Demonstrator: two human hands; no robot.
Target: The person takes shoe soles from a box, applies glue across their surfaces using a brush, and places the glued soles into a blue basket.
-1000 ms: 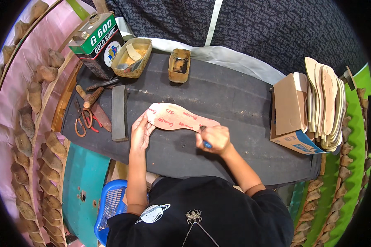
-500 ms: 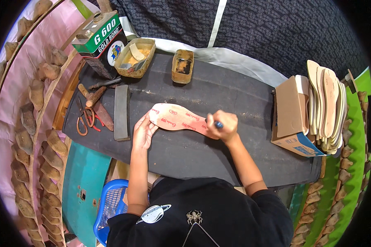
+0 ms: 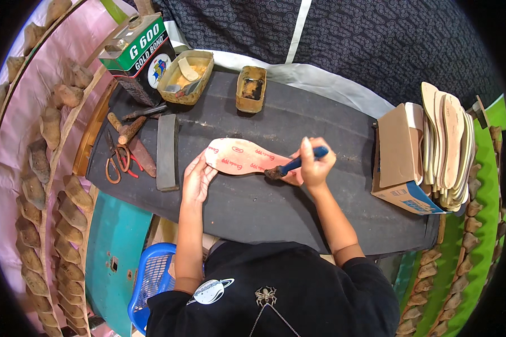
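A pale pink insole (image 3: pixel 230 158) printed with red marks is held level over the dark worktable (image 3: pixel 236 210). At its wide left end, my left hand (image 3: pixel 195 178) grips it between thumb and fingers. My right hand (image 3: pixel 319 162) is closed around a brush (image 3: pixel 290 165) with a blue handle. The brush's dark bristle end meets the insole's near edge around the narrow middle. The handle slants up to the right through my fingers.
A cardboard box (image 3: pixel 393 149) beside stacked insoles (image 3: pixel 450 146) stands right. Far left are a metal can (image 3: pixel 138 62), a tub with scraps (image 3: pixel 185 78) and a stained tub (image 3: pixel 250 90). Scissors (image 3: pixel 118 157), a hammer (image 3: pixel 130 132) and a grey block (image 3: pixel 167 151) lie left.
The brush has tilted over, so its handle and bristle end now show. Its tip is at the insole's near edge. My left hand keeps its hold on the insole.
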